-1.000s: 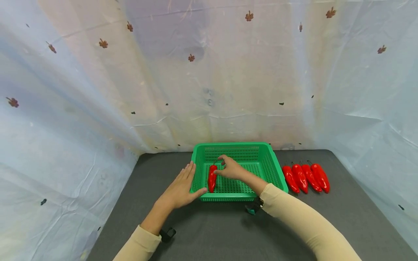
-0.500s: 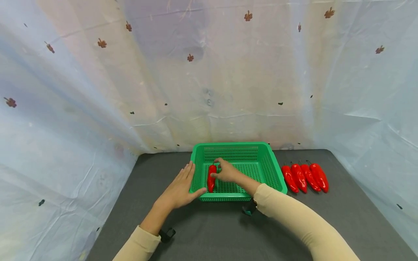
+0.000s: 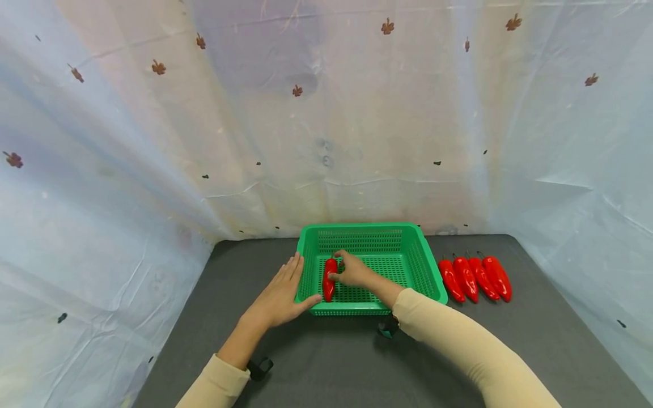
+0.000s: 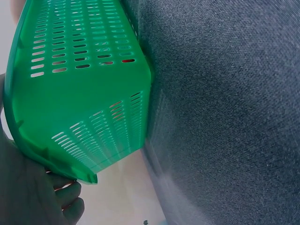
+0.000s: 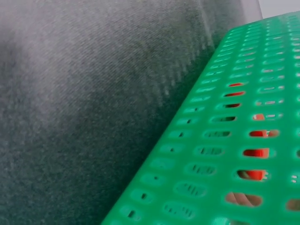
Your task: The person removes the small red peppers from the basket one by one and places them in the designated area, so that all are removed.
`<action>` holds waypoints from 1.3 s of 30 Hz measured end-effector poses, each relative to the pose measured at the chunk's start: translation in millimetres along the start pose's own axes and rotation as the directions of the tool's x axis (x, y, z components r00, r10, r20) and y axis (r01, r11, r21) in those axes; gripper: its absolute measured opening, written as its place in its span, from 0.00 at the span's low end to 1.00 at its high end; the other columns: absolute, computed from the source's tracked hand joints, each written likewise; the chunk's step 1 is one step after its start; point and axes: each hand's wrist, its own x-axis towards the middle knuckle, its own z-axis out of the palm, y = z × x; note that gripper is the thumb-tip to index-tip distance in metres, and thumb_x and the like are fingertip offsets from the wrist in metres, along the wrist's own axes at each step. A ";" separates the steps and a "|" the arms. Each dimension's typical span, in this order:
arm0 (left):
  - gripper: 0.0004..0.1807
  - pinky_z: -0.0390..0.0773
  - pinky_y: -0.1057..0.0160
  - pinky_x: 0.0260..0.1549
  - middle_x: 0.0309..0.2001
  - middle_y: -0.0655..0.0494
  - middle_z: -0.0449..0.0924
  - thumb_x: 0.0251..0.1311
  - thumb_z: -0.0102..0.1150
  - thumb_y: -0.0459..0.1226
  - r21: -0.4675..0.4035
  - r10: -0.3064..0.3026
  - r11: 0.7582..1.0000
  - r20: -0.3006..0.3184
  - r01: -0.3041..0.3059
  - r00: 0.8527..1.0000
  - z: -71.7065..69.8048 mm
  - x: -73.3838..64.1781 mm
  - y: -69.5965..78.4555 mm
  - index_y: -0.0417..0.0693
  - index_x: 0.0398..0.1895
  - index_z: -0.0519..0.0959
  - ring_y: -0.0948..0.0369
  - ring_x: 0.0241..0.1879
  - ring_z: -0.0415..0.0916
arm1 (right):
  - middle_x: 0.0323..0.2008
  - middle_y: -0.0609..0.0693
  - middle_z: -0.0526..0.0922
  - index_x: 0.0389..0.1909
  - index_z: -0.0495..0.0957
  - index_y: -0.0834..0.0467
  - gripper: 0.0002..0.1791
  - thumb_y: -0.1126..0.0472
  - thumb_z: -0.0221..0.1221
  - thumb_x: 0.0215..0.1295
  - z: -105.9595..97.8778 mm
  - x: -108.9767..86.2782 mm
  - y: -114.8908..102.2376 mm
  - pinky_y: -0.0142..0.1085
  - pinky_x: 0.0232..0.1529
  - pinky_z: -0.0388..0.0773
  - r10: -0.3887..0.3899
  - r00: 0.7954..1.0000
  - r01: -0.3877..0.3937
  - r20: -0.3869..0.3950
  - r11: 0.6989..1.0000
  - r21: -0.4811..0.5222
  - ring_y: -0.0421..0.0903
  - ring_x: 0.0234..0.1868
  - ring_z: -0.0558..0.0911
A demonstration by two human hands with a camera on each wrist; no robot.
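Observation:
A green plastic basket (image 3: pixel 367 306) with slotted walls stands at the back of the dark table. One glossy red pepper (image 3: pixel 329 290) lies lengthwise inside, near its left wall. My right hand (image 3: pixel 356 272) reaches into the basket and holds this pepper, thumb on its side and fingers near the stem end. Against the left rim lies my left hand (image 3: pixel 279 296), its fingers straight and its thumb stretched to the front corner. The left wrist view shows the basket's outer corner (image 4: pixel 84 98) and part of that hand. Through the slots in the right wrist view, bits of red show.
Several red peppers (image 3: pixel 474 277) lie side by side on the table, right of the basket. Behind the basket hangs a pale patterned sheet (image 3: pixel 357 141), which also covers both sides. Grey table surface (image 3: pixel 326 362) spreads in front.
My right hand has moved slightly left and down, its thumb and fingers coming onto the pepper. The pepper has barely moved. My left hand stays at the rim.

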 end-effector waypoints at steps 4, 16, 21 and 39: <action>0.62 0.44 0.43 0.84 0.88 0.43 0.33 0.72 0.45 0.74 0.003 0.007 1.000 -0.008 -0.007 1.000 -0.6 -0.5 -0.1 0.40 0.88 0.38 0.47 0.87 0.36 | 0.63 0.69 0.80 0.79 0.64 0.65 0.39 0.58 0.69 0.75 2.1 2.1 2.1 0.55 0.55 0.84 -0.001 1.000 0.001 0.007 1.000 -0.003 0.63 0.59 0.83; 0.62 0.43 0.44 0.84 0.88 0.43 0.32 0.72 0.44 0.75 -0.002 0.004 1.000 -0.002 -0.004 1.000 1.2 -0.2 0.9 0.40 0.88 0.37 0.48 0.87 0.35 | 0.59 0.65 0.83 0.79 0.63 0.68 0.42 0.56 0.70 0.74 4.3 1.6 6.5 0.50 0.52 0.85 -0.008 0.999 0.009 0.045 1.000 -0.027 0.58 0.55 0.85; 0.62 0.45 0.43 0.84 0.88 0.43 0.33 0.73 0.44 0.74 0.009 0.010 1.000 -0.005 -0.010 1.000 -0.5 0.0 0.9 0.39 0.88 0.37 0.46 0.87 0.37 | 0.57 0.65 0.83 0.79 0.63 0.69 0.42 0.57 0.71 0.73 3.0 1.1 4.1 0.50 0.51 0.85 -0.001 0.999 0.001 0.053 1.000 -0.011 0.57 0.52 0.85; 0.62 0.42 0.45 0.84 0.88 0.45 0.31 0.72 0.44 0.75 -0.010 -0.014 1.000 0.017 0.014 1.000 -2.7 -1.4 3.6 0.41 0.88 0.37 0.48 0.87 0.34 | 0.57 0.63 0.81 0.71 0.68 0.69 0.40 0.54 0.75 0.68 3.1 2.0 5.3 0.50 0.52 0.85 0.011 0.998 -0.009 0.058 0.999 -0.039 0.56 0.54 0.84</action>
